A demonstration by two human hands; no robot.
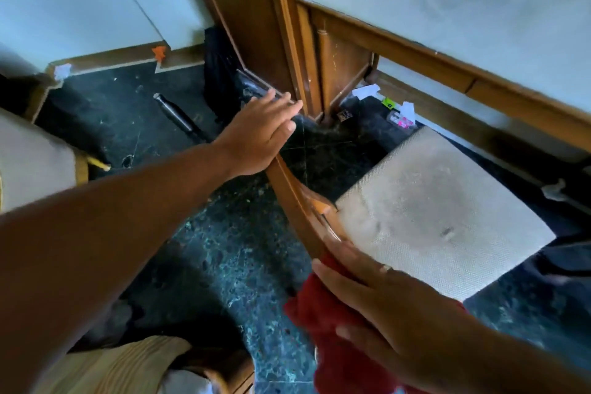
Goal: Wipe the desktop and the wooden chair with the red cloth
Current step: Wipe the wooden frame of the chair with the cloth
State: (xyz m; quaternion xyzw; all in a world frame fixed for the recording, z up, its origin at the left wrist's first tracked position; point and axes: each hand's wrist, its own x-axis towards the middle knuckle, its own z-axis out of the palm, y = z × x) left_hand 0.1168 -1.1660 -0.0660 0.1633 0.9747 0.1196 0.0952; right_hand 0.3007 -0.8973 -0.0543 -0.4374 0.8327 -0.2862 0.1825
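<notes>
The wooden chair (295, 198) stands in the middle, its curved brown backrest rail running from centre down to the lower right, its beige padded seat (441, 217) to the right. My left hand (259, 134) rests flat on the upper end of the rail, fingers stretched out. My right hand (387, 307) presses the red cloth (329, 336) against the lower end of the rail. The cloth hangs bunched below the hand. The desktop (463, 9) is the pale dusty surface at the upper right, with a brown wooden edge.
A tall brown wooden cupboard (256, 9) stands behind the chair. The dark speckled floor (230, 249) carries a black rod (179, 117) and paper scraps (396, 112) under the desk. Another padded seat (32, 160) is at the left, and a wooden piece (134, 368) sits at the bottom.
</notes>
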